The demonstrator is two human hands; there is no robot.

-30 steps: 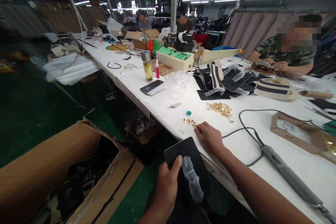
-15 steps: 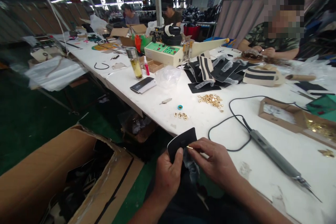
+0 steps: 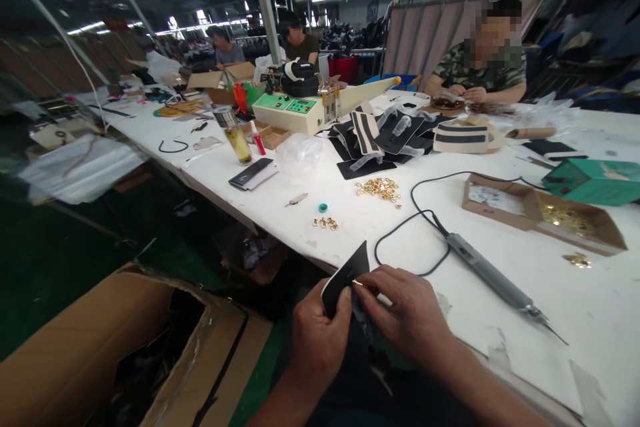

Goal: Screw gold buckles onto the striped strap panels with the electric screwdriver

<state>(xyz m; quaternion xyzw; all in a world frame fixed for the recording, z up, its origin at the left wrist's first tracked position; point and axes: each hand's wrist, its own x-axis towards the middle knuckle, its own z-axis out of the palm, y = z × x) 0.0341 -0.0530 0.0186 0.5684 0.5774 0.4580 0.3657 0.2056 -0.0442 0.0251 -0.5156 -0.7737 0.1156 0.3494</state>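
Note:
My left hand [image 3: 323, 323] is closed around a black flat panel with a pale edge [image 3: 345, 280], thumb across its near face. Between thumb and fingertips, my right hand [image 3: 400, 303] pinches a small gold metal fitting [image 3: 357, 283] against the panel's right side. Its exact shape is mostly hidden by the fingers. A strip of clear plastic film [image 3: 361, 320] hangs below the panel. On the white table [image 3: 280, 220] beyond my hands lie a few gold rings [image 3: 326, 223], a small blue-rimmed cap [image 3: 323, 207] and a heap of gold fittings [image 3: 379, 189].
A grey pen-shaped electric tool [image 3: 493, 273] with a thin tip and looped cord lies at right, near a divided cardboard tray [image 3: 500, 213]. Black panels [image 3: 400, 137] are piled behind. An open carton [image 3: 100, 320] stands at lower left. A co-worker [image 3: 480, 70] sits across the table.
The view has swung right, so the table things appear further left. The panel has turned more edge-on, with the gold fitting still held at its side.

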